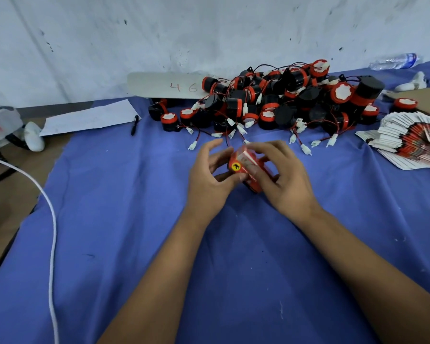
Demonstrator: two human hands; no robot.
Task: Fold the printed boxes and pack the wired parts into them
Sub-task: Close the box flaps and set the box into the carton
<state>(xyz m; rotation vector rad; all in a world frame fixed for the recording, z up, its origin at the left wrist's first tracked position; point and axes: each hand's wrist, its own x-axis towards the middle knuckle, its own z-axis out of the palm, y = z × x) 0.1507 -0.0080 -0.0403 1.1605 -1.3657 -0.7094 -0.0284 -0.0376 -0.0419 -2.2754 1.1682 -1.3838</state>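
Both hands grip a red box [243, 167] above the blue cloth [134, 219]: left hand [209, 175] and right hand [281, 180] clasp its sides, just before the pile of wired parts [271, 103].

Soft, even, fairly bright light with a cool blue cast; only faint shadows lie under the hands [246, 175] on the cloth [134, 219]. No glare. The wide lens bows the edges; the fingers [215, 145] and box [243, 167] are slightly smeared
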